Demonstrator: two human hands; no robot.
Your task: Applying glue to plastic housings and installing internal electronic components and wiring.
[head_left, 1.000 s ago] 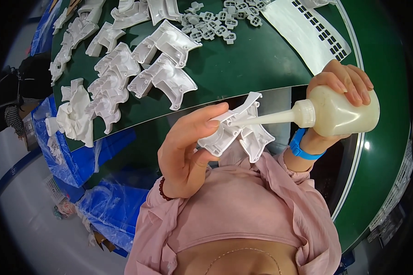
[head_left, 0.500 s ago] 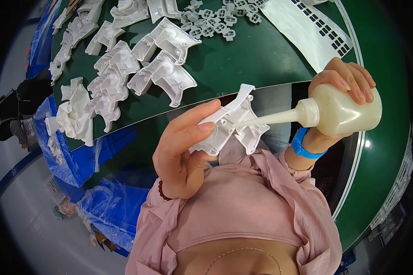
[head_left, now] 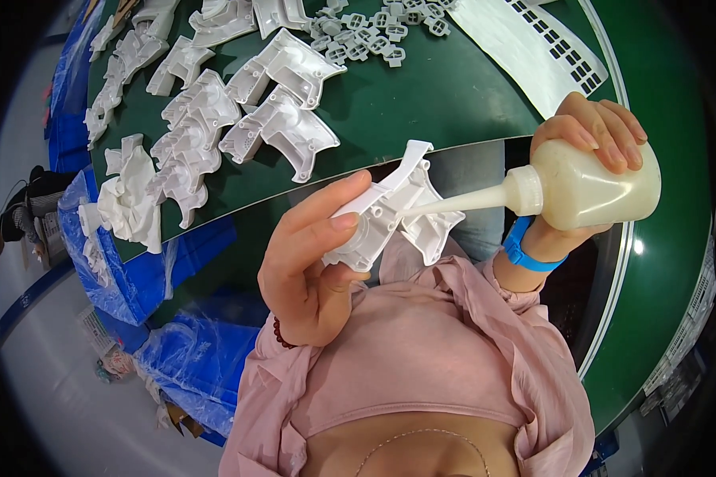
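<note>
My left hand (head_left: 314,254) is closed on a white plastic housing part (head_left: 426,226), gripping its left end between thumb and fingers. The part's hollow inner side, with ribs and small posts, faces up. In my right hand (head_left: 593,131) lies a translucent squeeze bottle (head_left: 601,187) with pale contents, tilted on its side. Its long tapered nozzle (head_left: 457,200) points left, and the tip reaches the inside of the housing part near a post. Whether the tip touches the plastic, I cannot tell.
On the green table (head_left: 422,103) lie several more white housing parts (head_left: 286,131), a heap of small grey plastic pieces (head_left: 366,36) and a white sheet with black rectangular pads (head_left: 525,63). A crumpled white cloth (head_left: 135,203) rests at the left corner. Blue plastic-lined bins (head_left: 191,366) stand lower left.
Both hands have shifted slightly left, carrying the housing part and the bottle along. The nozzle tip stays at the part's inner side.
</note>
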